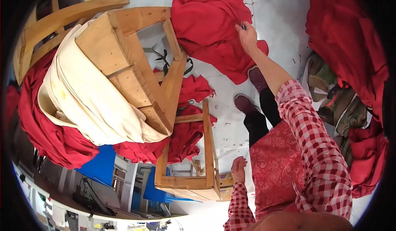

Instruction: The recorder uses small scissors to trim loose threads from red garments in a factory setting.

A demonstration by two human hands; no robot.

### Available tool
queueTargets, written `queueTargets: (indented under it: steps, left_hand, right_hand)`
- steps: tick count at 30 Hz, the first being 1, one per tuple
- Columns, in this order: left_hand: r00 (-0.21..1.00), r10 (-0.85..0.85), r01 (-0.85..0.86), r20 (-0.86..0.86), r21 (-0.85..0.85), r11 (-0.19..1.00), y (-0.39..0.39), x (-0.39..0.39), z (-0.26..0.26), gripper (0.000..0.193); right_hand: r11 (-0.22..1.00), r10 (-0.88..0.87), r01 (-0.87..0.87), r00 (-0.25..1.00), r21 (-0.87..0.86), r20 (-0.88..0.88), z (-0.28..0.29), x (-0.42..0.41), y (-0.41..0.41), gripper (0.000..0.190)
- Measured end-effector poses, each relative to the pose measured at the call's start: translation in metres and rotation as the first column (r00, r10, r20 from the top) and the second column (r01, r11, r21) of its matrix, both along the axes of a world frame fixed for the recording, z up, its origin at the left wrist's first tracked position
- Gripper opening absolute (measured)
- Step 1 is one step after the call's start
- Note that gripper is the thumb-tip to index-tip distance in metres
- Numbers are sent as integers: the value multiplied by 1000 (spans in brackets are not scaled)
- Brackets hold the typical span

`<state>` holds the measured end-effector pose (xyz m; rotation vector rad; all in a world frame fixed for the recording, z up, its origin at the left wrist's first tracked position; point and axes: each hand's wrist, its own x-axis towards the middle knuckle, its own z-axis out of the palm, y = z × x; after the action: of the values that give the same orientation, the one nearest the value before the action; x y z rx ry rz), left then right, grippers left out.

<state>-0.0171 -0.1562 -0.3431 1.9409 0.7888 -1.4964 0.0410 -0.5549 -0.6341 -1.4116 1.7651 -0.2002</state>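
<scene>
My right hand [248, 39] is stretched out over a heap of red cloth [210, 24] on the floor. Its fingers are closed around a small blue item [243, 26], mostly hidden, whose kind I cannot make out. Lower down, my left hand [238, 169] hangs beside my red paisley apron [278, 166], fingers loosely curled and nothing visible in it. Before me stands a wooden frame [133, 76] with cream cloth [83, 92] draped over its side. More red cloth [62, 138] bulges out beyond the cream piece.
A second wooden stand [185, 183] has red cloth scraps [191, 90] near it. On the right, red fabric [343, 45] hangs above camouflage-patterned cloth [343, 107]. Thread bits litter the tiled floor [229, 132]. Curved wooden rails [77, 10] stand at upper left, blue panels [99, 166] at lower left.
</scene>
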Motion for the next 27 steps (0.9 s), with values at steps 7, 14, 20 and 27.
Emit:
queueTargets:
  steps: [7, 14, 20, 27]
  left_hand:
    - [1000, -7, 9, 15, -106, 994, -39, 17, 15, 20]
    - [980, -119, 160, 160, -276, 948, -105, 42, 50, 22]
    - [924, -63, 252, 378, -477, 842, -154, 89, 83, 20]
    - [722, -188, 611, 666, -487, 624, -217, 147, 124, 37]
  right_hand:
    - [958, -264, 284, 837, 32, 479, 143, -17, 2, 18]
    - [962, 259, -178, 836, -207, 484, 331, -27, -15, 16]
    - [624, 778, -664, 479, -412, 406, 466, -47, 10, 27]
    - [312, 925, -806, 137, -502, 355, 614, -86, 65, 31]
